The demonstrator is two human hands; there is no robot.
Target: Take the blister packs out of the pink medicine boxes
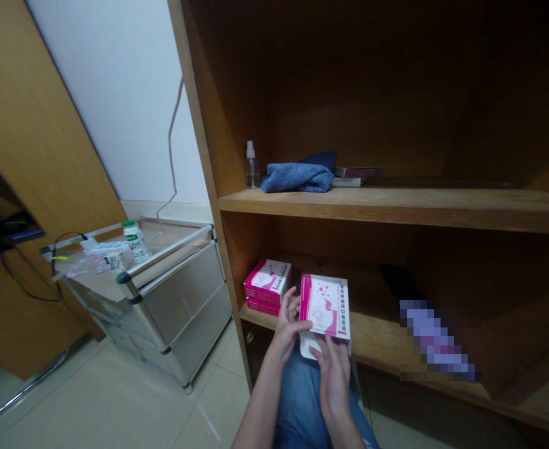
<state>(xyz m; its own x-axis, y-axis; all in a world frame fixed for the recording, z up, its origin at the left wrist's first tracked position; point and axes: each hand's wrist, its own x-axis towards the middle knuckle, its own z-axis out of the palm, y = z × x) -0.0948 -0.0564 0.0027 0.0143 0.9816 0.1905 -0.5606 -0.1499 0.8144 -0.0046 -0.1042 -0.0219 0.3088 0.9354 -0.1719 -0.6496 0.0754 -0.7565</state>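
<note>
A pink and white medicine box [324, 305] is held above my knees, in front of the lower shelf, with its near end flap [310, 345] folded open. My left hand [287, 321] grips the box's left edge, thumb on the top face. At the near end, my right hand [334, 368] has its fingers at the opening by the flap; its fingertips are partly hidden, so whether they pinch anything is unclear. Left of the held box, a stack of matching pink boxes [269, 284] sits on the lower shelf.
On the upper shelf [396, 206] are a spray bottle [252, 168], a folded blue towel [297, 178] and flat boxes [359, 173]. A dark object [400, 282] and a pixelated patch lie right on the lower shelf. A drawer cart [185, 299] at left carries a white bottle [136, 242].
</note>
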